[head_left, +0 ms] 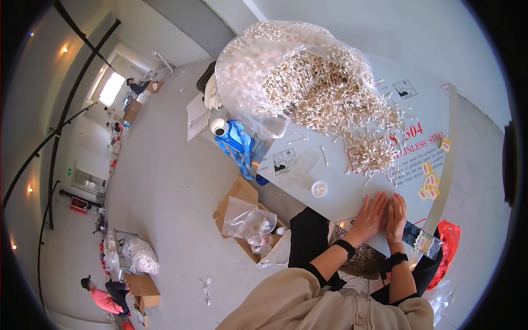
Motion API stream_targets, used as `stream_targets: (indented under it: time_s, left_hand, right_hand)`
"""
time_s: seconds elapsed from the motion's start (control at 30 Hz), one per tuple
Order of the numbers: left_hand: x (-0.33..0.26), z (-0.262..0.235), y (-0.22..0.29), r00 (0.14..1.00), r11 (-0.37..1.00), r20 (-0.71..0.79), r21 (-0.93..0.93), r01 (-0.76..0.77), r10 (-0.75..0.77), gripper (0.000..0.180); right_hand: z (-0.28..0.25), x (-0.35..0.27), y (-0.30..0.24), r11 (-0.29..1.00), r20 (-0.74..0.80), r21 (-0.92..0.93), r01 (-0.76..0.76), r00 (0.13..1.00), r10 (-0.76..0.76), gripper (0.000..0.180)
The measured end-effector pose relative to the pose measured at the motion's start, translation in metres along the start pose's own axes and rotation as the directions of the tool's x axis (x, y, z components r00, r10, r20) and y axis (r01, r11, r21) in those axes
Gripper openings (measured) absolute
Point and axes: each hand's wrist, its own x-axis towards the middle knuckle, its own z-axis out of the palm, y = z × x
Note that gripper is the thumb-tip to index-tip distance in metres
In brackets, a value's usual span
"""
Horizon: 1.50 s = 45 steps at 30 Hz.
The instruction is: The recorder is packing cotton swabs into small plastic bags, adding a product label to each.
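Note:
My left hand [372, 213] lies on the near edge of the metal-topped table [308, 154], its fingers stretched out flat. Close beside it is my right hand [396, 216], tilted on its side with fingers extended; whether anything small lies between the two hands is hidden. Just beyond my fingertips is a small heap of cotton swabs [375, 154]. It trails from a far larger mass of swabs [324, 91] spilling out of a big clear plastic bag [242, 77]. A small round tub [319, 189], with white inside, stands left of my hands.
Yellow and red labels [430, 184] lie near the table's right edge. A clear packet [424, 242] and a red plastic bag [449, 250] are at lower right. A blue bottle [237, 137] stands at left, above an open carton [242, 203] holding clear bags. People sit farther away.

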Motion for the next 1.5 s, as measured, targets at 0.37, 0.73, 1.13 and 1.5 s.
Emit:
stream_targets:
  time_s: [0.37,0.73,1.13,1.5]
  left_hand:
    - [0.04,-0.004,-0.004,0.998,0.997,-0.051,0.06,0.047,-0.044,0.063]
    - [0.038,0.038,-0.007,0.894,0.751,-0.295,-0.657,0.067,-0.338,0.057]
    - [0.01,-0.018,-0.016,0.926,0.905,-0.335,-0.425,0.016,-0.174,0.043]
    - [0.014,-0.011,-0.019,0.961,0.984,-0.275,-0.175,-0.036,-0.014,0.043]
  right_hand:
    - [-0.006,0.026,0.007,0.943,0.006,-0.33,0.038,0.999,-0.039,0.033]
    - [0.022,0.008,0.021,0.886,-0.111,0.42,-0.197,0.958,0.266,0.038]
    - [-0.04,-0.014,0.009,0.808,-0.244,0.49,-0.327,0.838,0.488,0.02]
    - [-0.028,-0.014,-0.023,0.982,-0.119,-0.171,-0.075,0.991,0.055,0.028]
